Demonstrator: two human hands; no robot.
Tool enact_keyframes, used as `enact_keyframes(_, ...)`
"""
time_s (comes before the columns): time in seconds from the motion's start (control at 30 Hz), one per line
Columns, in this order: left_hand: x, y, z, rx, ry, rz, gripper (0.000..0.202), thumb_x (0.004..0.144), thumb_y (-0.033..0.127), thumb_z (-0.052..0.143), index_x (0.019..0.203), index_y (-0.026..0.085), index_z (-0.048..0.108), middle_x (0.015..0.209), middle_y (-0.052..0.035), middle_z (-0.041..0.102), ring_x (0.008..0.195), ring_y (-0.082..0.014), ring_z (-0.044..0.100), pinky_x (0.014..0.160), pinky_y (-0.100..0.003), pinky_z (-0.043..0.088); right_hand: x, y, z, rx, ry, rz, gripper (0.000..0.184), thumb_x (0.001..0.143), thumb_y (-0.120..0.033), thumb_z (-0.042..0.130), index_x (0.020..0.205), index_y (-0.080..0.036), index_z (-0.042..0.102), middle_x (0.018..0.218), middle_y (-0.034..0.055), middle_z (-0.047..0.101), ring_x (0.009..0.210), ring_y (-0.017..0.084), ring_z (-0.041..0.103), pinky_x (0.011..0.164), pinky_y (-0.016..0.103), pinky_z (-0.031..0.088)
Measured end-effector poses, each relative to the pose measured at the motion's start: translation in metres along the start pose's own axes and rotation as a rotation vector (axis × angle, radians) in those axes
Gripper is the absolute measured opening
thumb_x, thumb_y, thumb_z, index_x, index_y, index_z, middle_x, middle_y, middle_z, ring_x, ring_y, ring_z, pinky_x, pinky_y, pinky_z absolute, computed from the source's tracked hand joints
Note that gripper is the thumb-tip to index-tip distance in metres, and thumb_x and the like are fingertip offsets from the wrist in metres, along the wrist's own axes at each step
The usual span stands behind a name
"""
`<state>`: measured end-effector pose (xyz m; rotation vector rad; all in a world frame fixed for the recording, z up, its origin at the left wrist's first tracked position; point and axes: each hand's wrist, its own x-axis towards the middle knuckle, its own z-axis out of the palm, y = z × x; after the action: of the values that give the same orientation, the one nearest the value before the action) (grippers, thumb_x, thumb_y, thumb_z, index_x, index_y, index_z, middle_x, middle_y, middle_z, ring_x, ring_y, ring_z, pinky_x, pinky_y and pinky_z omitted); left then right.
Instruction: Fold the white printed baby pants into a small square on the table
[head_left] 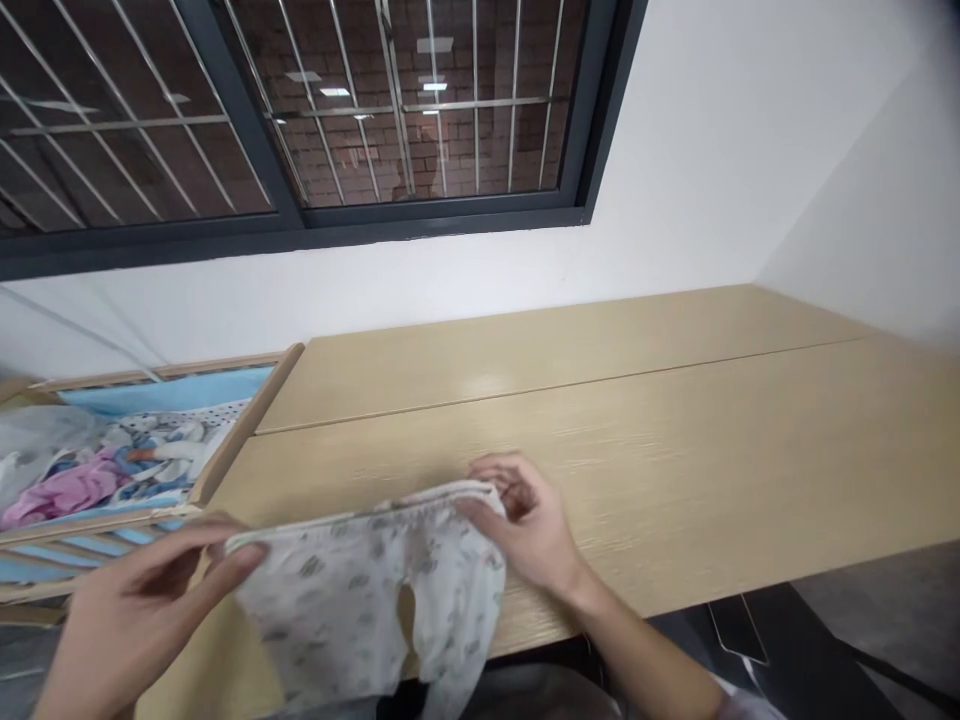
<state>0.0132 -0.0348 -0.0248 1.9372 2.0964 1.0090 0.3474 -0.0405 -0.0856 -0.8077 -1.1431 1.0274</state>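
White patterned trousers [322, 600] hang above the near edge of the wooden table [675, 450]. Left hand [150, 605] and right hand [536, 535], set apart, each pinch one waistband end, which I judge keeps it taut, legs hanging free.

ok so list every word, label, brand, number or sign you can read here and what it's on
None: no text can be read anywhere in the picture.
White patterned garment, held by the left hand and right hand: small blurred print, no legible lettering.
Clothes in the crib: too small and jumbled to make out any label.
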Motion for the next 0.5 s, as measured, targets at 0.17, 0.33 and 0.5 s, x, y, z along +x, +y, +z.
enact_keyframes(0.17, 0.051, 0.063, 0.046, -0.122, -0.004, 0.071, 0.057, 0.067, 0.078, 0.068, 0.072, 0.022, 0.070, 0.062, 0.0064, 0.059, 0.063, -0.0112, 0.051, 0.062, -0.023, 0.043, 0.066, -0.022, -0.046, -0.226, -0.008, -0.033, 0.032, 0.078, -0.045, 0.082, 0.098, -0.022, 0.071, 0.083, 0.0031, 0.069, 0.074, 0.016, 0.063, 0.064, 0.028, 0.052)
enact_keyframes(0.33, 0.108, 0.069, 0.110, -0.096, -0.216, 0.169, 0.049, 0.083, 0.066, 0.059, 0.089, 0.019, 0.070, 0.074, -0.0003, 0.066, 0.071, -0.0174, 0.058, 0.064, -0.025, 0.043, 0.141, 0.024, -0.076, -0.458, -0.012, -0.050, 0.035, 0.084, -0.049, 0.070, 0.101, -0.018, 0.071, 0.086, 0.0045, 0.068, 0.070, 0.015, 0.058, 0.060, 0.026, 0.048)
enact_keyframes(0.5, 0.152, 0.059, 0.181, 0.119, -0.422, 0.122, 0.032, 0.093, 0.047, 0.054, 0.095, 0.017, 0.068, 0.092, -0.0052, 0.072, 0.086, -0.0213, 0.063, 0.073, -0.028, 0.045, 0.192, 0.114, -0.091, -0.711, -0.029, 0.164, 0.024, 0.086, -0.029, 0.060, 0.102, -0.017, 0.071, 0.089, 0.0045, 0.069, 0.076, 0.016, 0.061, 0.064, 0.024, 0.049)
